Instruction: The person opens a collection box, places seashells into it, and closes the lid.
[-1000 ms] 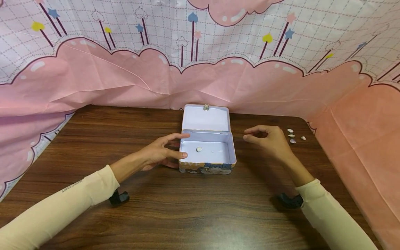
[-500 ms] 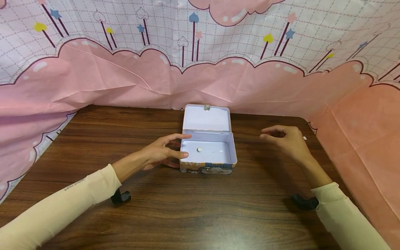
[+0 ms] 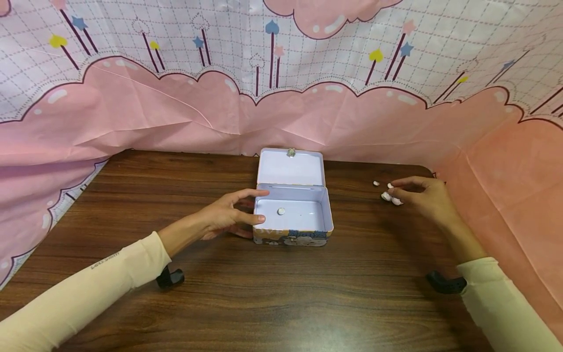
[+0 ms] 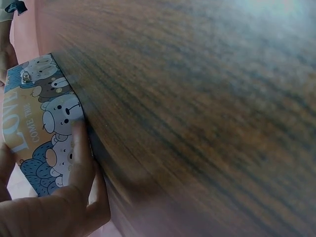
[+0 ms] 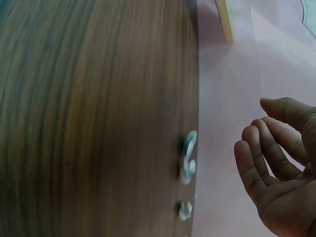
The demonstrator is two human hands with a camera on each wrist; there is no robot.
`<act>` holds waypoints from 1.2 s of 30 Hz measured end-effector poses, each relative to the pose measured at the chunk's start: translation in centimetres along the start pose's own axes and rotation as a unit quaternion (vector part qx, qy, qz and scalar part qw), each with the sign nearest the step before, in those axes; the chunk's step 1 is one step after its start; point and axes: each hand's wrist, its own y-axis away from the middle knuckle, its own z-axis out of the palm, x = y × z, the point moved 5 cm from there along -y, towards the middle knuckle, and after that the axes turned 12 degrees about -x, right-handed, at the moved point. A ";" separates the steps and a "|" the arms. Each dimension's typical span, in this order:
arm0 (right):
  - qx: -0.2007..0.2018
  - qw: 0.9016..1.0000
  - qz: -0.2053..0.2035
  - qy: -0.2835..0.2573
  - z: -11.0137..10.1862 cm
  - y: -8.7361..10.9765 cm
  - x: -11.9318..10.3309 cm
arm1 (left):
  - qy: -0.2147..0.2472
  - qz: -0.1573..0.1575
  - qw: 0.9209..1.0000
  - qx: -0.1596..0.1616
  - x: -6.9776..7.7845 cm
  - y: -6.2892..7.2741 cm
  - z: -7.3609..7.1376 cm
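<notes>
A small hinged tin box (image 3: 292,237) stands with its lid (image 3: 290,167) tipped back. Its inside is white, and one pale shell (image 3: 281,211) lies on the floor of it. My left hand (image 3: 224,213) grips the box's left end, thumb and index finger over the rim. Cartoon bears cover the outside of the tin box (image 4: 59,113) in the left wrist view. At the right, my right hand (image 3: 426,198) hovers at several small shells (image 3: 385,196), fingertips right beside them. In the right wrist view, the right hand (image 5: 284,163) has thumb and fingers apart, nothing between them.
The dark wooden table (image 3: 281,298) ends at a pink printed curtain (image 3: 176,122) behind. Another pink curtain (image 3: 514,195) borders it on the right. Each wrist wears a black strap piece (image 3: 170,277). The open lid leans close to the back curtain.
My right hand has moved right, away from the box. Shells now show left of its fingertips, while the spot where shells showed a second ago is behind it. The left hand stays put.
</notes>
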 end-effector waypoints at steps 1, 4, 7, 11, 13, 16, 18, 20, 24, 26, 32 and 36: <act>0.002 1.000 0.000 0.000 -0.1 -0.1 0.4 | 0.001 0.000 1.000 -0.001 0.0 0.0 0.0; -0.002 1.000 -0.004 -0.007 -0.3 -0.2 1.6 | 0.001 0.000 1.000 -0.003 0.0 0.0 0.0; -0.016 1.000 -0.004 -0.016 -0.4 -0.3 2.8 | -0.002 0.000 1.000 -0.006 0.0 -0.1 0.0; -0.033 0.999 0.003 -0.027 -0.4 -0.6 4.2 | -0.007 -0.001 1.000 -0.009 0.1 -0.1 0.1; -0.038 0.999 0.008 -0.027 -0.4 -0.8 4.6 | -0.008 -0.001 1.000 -0.008 0.1 -0.1 0.1; -0.048 0.999 0.014 -0.019 -0.6 -0.9 5.1 | -0.010 -0.001 1.000 -0.004 0.2 -0.1 0.1; -0.056 0.998 0.020 -0.006 -0.7 -0.9 5.3 | -0.011 -0.002 1.000 -0.003 0.2 -0.1 0.1; -0.064 0.998 0.027 0.007 -0.7 -0.9 5.5 | -0.011 -0.003 1.000 -0.003 0.2 -0.2 0.0; -0.073 0.996 0.040 0.021 -0.6 -1.0 6.1 | -0.013 -0.002 1.000 -0.005 0.3 -0.2 0.0; -0.077 0.996 0.041 0.010 -0.4 -1.1 6.4 | -0.013 -0.003 1.000 -0.005 0.3 -0.2 0.0; -0.099 0.994 0.052 0.008 0.1 -1.4 7.3 | -0.014 0.001 1.000 -0.010 0.3 -0.1 -0.1; -0.107 0.992 0.056 0.031 0.3 -1.7 7.2 | -0.010 0.000 1.000 -0.010 0.2 0.0 -0.1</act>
